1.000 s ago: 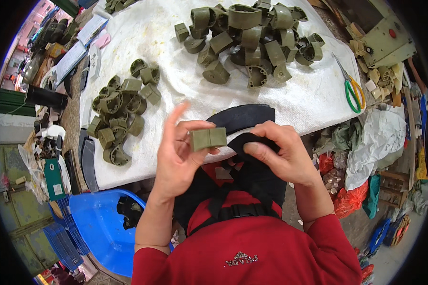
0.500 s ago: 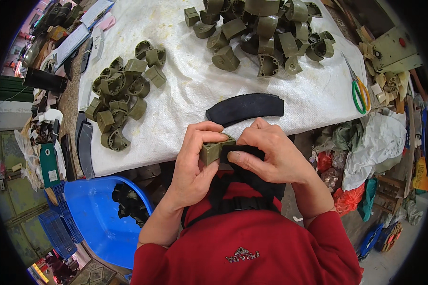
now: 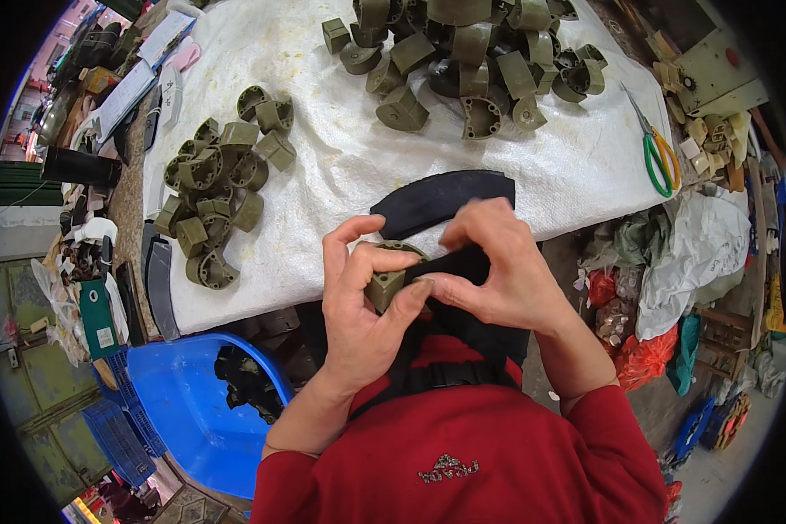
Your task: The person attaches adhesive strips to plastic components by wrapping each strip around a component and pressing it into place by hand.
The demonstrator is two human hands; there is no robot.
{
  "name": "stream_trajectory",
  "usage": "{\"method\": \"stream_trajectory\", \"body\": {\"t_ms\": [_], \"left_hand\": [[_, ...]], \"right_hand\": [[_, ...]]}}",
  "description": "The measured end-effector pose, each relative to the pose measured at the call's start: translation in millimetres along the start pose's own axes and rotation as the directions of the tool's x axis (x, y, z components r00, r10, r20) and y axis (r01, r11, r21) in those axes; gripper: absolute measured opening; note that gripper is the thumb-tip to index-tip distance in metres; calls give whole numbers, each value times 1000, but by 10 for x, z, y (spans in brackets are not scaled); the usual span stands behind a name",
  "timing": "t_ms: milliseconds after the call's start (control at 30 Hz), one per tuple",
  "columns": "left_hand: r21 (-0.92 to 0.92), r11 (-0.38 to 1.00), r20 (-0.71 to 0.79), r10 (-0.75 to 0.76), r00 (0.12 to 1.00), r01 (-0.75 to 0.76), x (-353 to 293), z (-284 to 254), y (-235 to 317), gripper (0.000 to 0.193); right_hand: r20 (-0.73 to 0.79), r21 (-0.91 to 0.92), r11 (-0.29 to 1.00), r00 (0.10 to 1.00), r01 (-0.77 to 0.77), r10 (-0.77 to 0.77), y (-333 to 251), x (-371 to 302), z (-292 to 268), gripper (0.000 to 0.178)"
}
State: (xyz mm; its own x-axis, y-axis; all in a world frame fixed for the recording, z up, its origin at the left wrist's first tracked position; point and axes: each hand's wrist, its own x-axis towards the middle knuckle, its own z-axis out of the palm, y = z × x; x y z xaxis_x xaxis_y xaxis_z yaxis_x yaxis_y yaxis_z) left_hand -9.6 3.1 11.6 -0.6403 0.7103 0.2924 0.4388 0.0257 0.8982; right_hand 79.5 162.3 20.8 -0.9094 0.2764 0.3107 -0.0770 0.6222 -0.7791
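Note:
My left hand point(image 3: 358, 306) grips an olive-green hollow part point(image 3: 382, 286) just in front of the table's near edge. Closed on a black fabric-like strip point(image 3: 465, 265), my right hand point(image 3: 505, 275) presses it against the green part's right side. The left thumb reaches over to where strip and part meet. Behind my fingers, a stack of black curved strips point(image 3: 445, 201) rests on the white sheet. My fingers cover much of the held part.
A white woven sheet point(image 3: 323, 188) covers the table. Olive-green parts lie in a left pile point(image 3: 203, 168) and a larger far pile point(image 3: 472, 74). Scissors point(image 3: 651, 153) lie at the right edge. Below left stands a blue tub point(image 3: 205, 419) holding dark pieces point(image 3: 246, 384).
My left fingers have spread and its thumb has come over the part. The right hand has lifted slightly and tilted the black strip. The whole view has shifted a little.

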Motion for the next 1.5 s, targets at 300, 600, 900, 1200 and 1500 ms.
{"method": "stream_trajectory", "body": {"t_ms": [300, 600, 900, 1200, 1500], "left_hand": [[-467, 878, -111, -171, 979, 100, 53, -30, -13, 24], [-627, 760, 88, -146, 985, 169, -52, -116, -42, 22], [-620, 763, 218, -55, 974, 182, -112, -131, -151, 28], [-499, 865, 82, -15, 996, 55, -83, 33, -24, 39], [-488, 870, 160, 8, 987, 72, -80, -59, -15, 39]], "right_hand": [[242, 254, 967, 969, -12, -51, -273, -445, 345, 42], [179, 946, 181, 898, -270, 403, -94, -316, 444, 46], [294, 917, 137, 867, -375, 403, -62, -264, 292, 22], [159, 885, 366, 925, -289, 345, 20, -214, 328, 26], [145, 918, 303, 929, -255, 341, 59, -220, 235, 26]]}}
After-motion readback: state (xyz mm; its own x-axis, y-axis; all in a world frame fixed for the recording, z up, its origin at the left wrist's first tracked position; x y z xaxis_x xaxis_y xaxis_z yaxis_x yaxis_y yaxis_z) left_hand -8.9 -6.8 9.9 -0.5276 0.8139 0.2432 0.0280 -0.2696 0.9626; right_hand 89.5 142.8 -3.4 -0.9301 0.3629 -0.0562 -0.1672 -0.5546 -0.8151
